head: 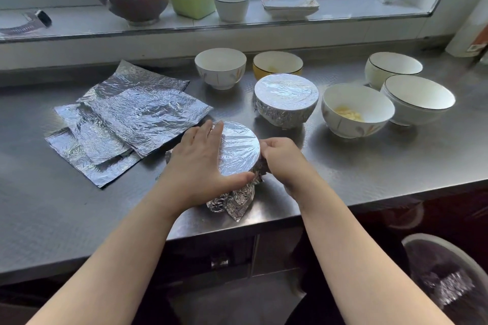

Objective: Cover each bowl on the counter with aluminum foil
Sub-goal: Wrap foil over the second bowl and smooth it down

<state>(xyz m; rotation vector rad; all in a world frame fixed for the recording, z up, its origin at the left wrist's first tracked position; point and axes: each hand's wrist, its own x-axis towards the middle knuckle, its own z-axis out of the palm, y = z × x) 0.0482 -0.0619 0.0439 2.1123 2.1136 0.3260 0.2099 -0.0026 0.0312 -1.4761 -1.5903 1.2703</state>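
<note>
Head view: the person is working at the front edge of the grey stainless-steel bench (369,166), moulding a sheet over the near foil-wrapped bowl (239,150). The left hand (200,163) is lying with straight fingers against the bowl's left side and over the flat foil top, thumb along the near rim, apparently steadying the bowl and holding the sheet taut. The right hand (281,158) is curling its fingers round the crumpled foil skirt on the right side, seemingly pinching it in under the rim; a loose corner of foil is hanging at the near side, still untucked. Just behind is standing a finished foil-covered bowl (286,99). Five bowls are waiting uncovered: a white patterned bowl (220,67), a yellow-sided bowl (277,63), a white bowl holding pale yellow food (356,111), and two black-rimmed white bowls (420,99), (393,67). A fan of loose crinkled foil sheets (126,119) is lying to the left, within easy reach for the remaining bowls. In my judgement the task is less than half complete.
</note>
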